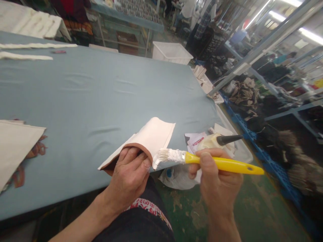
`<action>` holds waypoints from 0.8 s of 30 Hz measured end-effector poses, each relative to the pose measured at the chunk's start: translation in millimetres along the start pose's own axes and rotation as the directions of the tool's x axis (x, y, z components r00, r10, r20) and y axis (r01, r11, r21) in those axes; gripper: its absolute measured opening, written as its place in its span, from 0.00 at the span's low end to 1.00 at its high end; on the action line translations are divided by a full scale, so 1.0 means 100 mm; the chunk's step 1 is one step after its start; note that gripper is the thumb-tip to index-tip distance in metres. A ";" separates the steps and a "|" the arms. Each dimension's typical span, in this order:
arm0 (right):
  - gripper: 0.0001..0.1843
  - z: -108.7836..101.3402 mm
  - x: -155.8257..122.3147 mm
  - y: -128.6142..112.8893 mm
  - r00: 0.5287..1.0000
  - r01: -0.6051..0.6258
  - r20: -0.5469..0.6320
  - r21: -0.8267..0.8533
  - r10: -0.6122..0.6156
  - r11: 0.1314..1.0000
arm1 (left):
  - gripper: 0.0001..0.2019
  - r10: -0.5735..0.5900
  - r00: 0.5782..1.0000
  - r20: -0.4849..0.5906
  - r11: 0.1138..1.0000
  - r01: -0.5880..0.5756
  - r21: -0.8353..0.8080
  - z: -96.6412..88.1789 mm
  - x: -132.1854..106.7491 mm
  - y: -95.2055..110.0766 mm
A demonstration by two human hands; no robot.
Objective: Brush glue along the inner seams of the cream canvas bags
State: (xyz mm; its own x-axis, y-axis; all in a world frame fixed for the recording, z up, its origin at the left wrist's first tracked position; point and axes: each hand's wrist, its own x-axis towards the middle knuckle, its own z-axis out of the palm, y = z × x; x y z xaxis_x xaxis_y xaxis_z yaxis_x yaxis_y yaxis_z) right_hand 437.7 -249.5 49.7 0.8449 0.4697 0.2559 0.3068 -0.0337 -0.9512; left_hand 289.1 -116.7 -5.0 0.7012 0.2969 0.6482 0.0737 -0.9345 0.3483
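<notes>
My right hand (217, 178) grips a paintbrush (224, 163) by its yellow handle. White paste coats the ferrule and bristles, which touch the right corner of a cream-coloured piece (153, 132). This piece looks like leather or fabric with a brown underside, and its near edge is curled up into an arch. My left hand (131, 171) has its fingers tucked into that curled edge, closed on the piece; the fingertips are partly hidden inside. Beyond the brush, a pale container with a dark pointed nozzle (228, 139) stands near the table's right edge.
The blue-grey covered table (106, 90) spreads ahead and left. Stacked cream pieces (17, 144) with brown strips lie at the left. White strips (32, 46) lie at the far left. A white bin (171, 52) stands beyond the far edge; a metal post (252, 55) rises on the right.
</notes>
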 end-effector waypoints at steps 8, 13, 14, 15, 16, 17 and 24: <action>0.15 -0.06 0.08 0.11 0.963 0.163 -0.216 -0.001 -0.159 0.987 | 0.12 -0.074 0.996 0.044 0.975 0.081 -0.206 0.00 -0.01 0.02; 0.10 0.00 0.19 0.53 0.888 0.421 -0.085 -0.245 -0.452 0.873 | 0.13 -0.180 0.974 0.135 0.855 0.223 -0.468 -0.09 0.08 0.10; 0.10 0.01 0.20 0.61 0.875 0.452 -0.044 -0.280 -0.481 0.847 | 0.13 -0.198 0.966 0.167 0.822 0.256 -0.508 -0.11 0.09 0.12; 0.11 0.02 0.20 0.67 0.867 0.472 -0.008 -0.304 -0.498 0.827 | 0.14 -0.217 0.956 0.198 0.790 0.291 -0.540 -0.13 0.10 0.13; 0.11 0.03 0.19 0.72 0.865 0.483 0.022 -0.314 -0.502 0.818 | 0.14 -0.237 0.945 0.225 0.760 0.325 -0.563 -0.15 0.10 0.15; 0.11 0.03 0.18 0.75 0.866 0.487 0.046 -0.310 -0.499 0.817 | 0.14 -0.262 0.933 0.248 0.729 0.359 -0.583 -0.16 0.09 0.15; 0.10 0.05 0.07 0.75 0.883 0.457 0.022 -0.264 -0.469 0.849 | 0.11 -0.419 0.751 0.510 0.307 0.646 -0.699 -0.21 0.12 0.16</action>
State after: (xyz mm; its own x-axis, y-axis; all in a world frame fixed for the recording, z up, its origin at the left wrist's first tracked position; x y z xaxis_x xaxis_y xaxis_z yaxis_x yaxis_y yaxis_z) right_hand 464.6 -244.5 -20.2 0.5925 0.4504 0.6679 0.7626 -0.0465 -0.6452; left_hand 283.7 -123.5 22.5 0.8574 0.5146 -0.0045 -0.0202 0.0425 0.9989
